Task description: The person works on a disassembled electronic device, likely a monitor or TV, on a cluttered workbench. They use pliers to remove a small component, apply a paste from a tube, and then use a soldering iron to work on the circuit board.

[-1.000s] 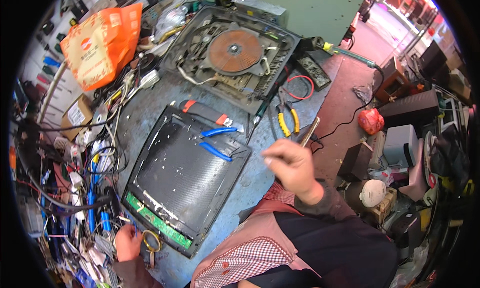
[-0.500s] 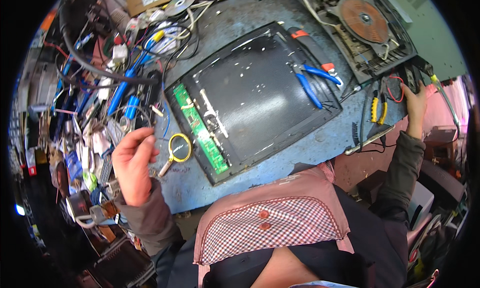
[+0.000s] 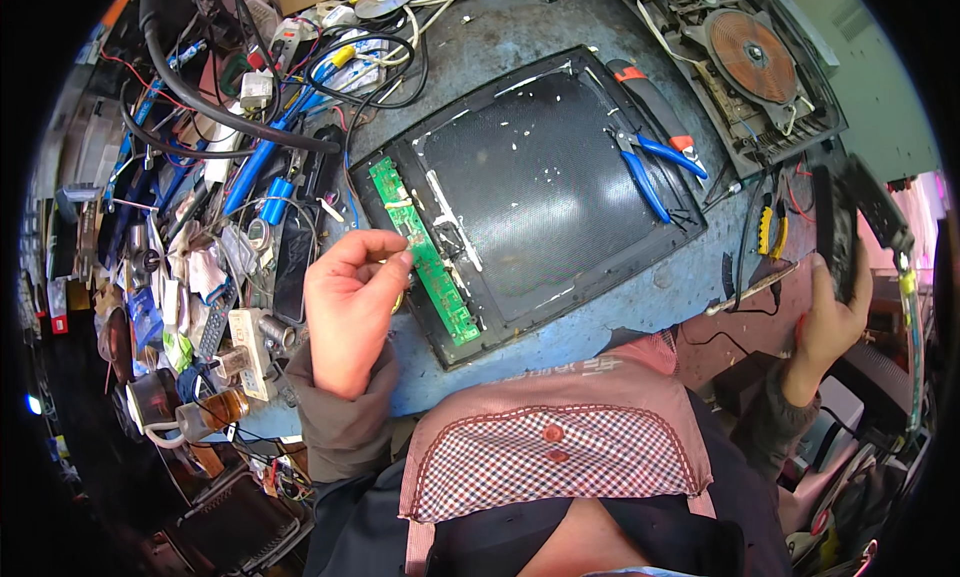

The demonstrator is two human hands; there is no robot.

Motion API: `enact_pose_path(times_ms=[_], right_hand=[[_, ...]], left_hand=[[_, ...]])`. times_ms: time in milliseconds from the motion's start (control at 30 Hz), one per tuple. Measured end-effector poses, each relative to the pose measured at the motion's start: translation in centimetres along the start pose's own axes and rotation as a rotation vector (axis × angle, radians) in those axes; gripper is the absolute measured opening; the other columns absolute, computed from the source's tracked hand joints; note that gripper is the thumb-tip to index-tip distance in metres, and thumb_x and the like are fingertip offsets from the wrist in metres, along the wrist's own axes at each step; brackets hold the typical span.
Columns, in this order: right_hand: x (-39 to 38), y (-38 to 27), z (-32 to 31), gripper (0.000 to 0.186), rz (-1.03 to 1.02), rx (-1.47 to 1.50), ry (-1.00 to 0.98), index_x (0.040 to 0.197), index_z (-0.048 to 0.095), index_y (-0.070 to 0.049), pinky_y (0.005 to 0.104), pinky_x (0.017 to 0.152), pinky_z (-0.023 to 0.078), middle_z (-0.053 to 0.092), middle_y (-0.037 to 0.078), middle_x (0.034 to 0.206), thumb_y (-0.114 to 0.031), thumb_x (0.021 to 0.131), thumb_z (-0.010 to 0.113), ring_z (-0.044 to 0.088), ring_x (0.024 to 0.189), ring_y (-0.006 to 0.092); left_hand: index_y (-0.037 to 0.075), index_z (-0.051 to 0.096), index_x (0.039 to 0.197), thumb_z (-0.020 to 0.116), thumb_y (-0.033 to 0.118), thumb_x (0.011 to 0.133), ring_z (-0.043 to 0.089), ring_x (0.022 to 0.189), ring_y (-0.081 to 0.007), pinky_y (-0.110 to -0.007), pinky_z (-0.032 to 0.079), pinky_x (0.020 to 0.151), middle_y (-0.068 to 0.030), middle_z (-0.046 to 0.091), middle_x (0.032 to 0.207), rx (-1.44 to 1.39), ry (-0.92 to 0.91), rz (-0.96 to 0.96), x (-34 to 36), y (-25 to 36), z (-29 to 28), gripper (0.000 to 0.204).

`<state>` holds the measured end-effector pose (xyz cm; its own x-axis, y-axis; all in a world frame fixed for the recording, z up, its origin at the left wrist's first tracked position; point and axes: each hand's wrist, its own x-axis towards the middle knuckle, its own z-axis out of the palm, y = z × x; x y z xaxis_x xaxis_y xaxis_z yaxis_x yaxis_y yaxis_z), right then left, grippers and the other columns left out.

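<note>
A black induction cooker top panel (image 3: 540, 197) lies upside down on the blue table (image 3: 640, 297), with a green circuit board strip (image 3: 425, 252) along its left edge. My left hand (image 3: 350, 307) rests at that strip, thumb and forefinger pinched together against the board; a bit of a yellow tool (image 3: 397, 299) shows under the fingers. My right hand (image 3: 830, 322) is out past the table's right edge, gripping a black rectangular device (image 3: 835, 232) held upright.
Blue-handled pliers (image 3: 650, 167) lie on the panel, an orange-and-black knife (image 3: 650, 97) beside them. An opened cooker base with a copper coil (image 3: 750, 52) sits at the back right. Yellow-handled pliers (image 3: 770, 232) lie near the right edge. Cables and small parts (image 3: 230, 177) crowd the left.
My view has swung left and down over the table. My left hand moved from the clutter onto the green board strip. My right hand reached off the right edge and took the black device.
</note>
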<state>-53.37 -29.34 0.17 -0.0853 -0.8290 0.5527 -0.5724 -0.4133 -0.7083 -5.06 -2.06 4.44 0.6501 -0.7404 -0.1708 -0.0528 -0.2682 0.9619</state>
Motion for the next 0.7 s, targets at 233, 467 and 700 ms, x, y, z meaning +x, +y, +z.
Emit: enact_pose_path(times_ms=[233, 467, 700], right_hand=[[-4.0, -13.7, 11.1, 0.070, -0.380, 0.024, -0.419, 0.150, 0.074, 0.000, 0.0449, 0.114, 0.052, 0.074, 0.022, 0.139, -0.015, 0.085, 0.094, 0.069, 0.128, 0.0374], [-8.2, -16.6, 18.9, 0.070, -0.547, -0.070, -0.548, 0.152, 0.073, -0.008, 0.0520, 0.105, 0.052, 0.071, 0.022, 0.133, -0.029, 0.088, 0.092, 0.066, 0.118, 0.0409], [-9.3, -17.6, 20.9, 0.072, -0.532, -0.194, -0.564, 0.153, 0.070, -0.007, 0.0541, 0.104, 0.053, 0.069, 0.023, 0.137, -0.032, 0.090, 0.092, 0.066, 0.120, 0.0436]], left_hand=[[-0.004, 0.081, 0.114, 0.080, 0.001, 0.104, 0.069, 0.075, -0.0063, -0.023, 0.052, 0.066, -0.0023, 0.080, 0.094, 0.074, -0.045, -0.038, 0.9, -0.9, 0.2, 0.011], [-0.004, 0.080, 0.113, 0.078, 0.001, 0.105, 0.059, 0.069, -0.0045, -0.025, 0.047, 0.063, 0.0000, 0.073, 0.092, 0.195, -0.091, -0.102, 0.7, -0.6, -0.6, 0.009], [0.001, 0.083, 0.102, 0.079, 0.006, 0.096, 0.075, 0.097, -0.0326, -0.042, 0.058, 0.085, -0.0148, 0.073, 0.102, 0.481, -0.023, 0.210, 0.9, -0.6, 0.4, 0.009]])
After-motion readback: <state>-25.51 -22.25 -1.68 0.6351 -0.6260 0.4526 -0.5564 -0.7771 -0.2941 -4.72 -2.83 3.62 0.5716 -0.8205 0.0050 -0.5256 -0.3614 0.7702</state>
